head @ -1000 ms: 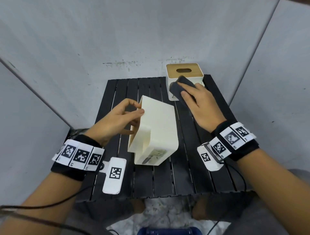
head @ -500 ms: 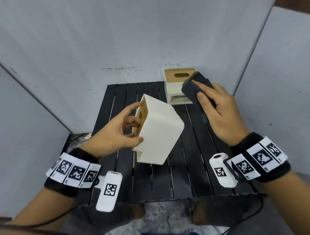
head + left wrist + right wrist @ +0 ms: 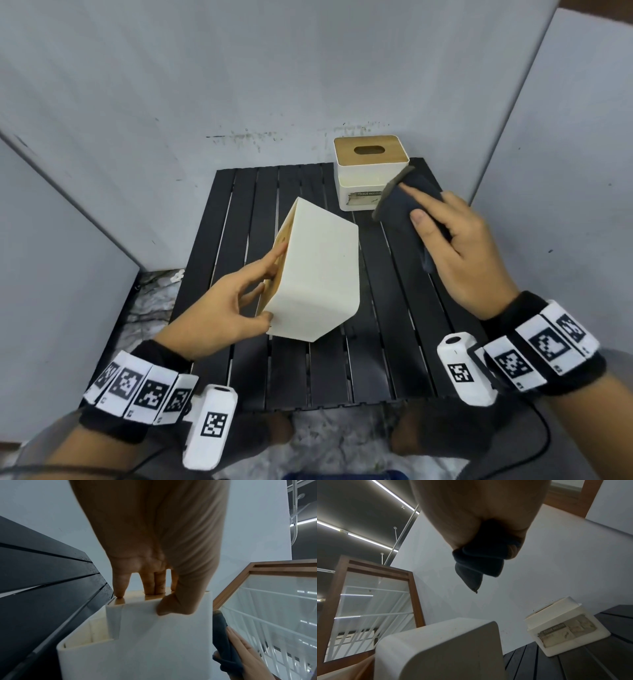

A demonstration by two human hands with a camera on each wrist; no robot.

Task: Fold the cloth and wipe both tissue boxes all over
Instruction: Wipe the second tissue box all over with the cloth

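Observation:
My left hand (image 3: 253, 301) grips a cream tissue box (image 3: 318, 270) tipped on its side above the table, its wooden lid facing left. In the left wrist view two fingers (image 3: 155, 584) reach into the lid slot while the thumb presses the box (image 3: 154, 642) wall. My right hand (image 3: 445, 240) holds a folded dark cloth (image 3: 400, 202) in the air, to the right of that box and apart from it. The cloth (image 3: 477, 566) hangs from the fist in the right wrist view. A second tissue box (image 3: 370, 171) with a wooden lid stands upright at the table's far right.
The black slatted table (image 3: 308, 370) is walled in by grey panels at the back and both sides. A stone-patterned floor shows below its front edge. The second box (image 3: 565, 627) carries a torn label on its front.
My left hand has tipped the near box further and lifted it. My right hand drew the cloth back off the far box and now holds it in the air beside the near box.

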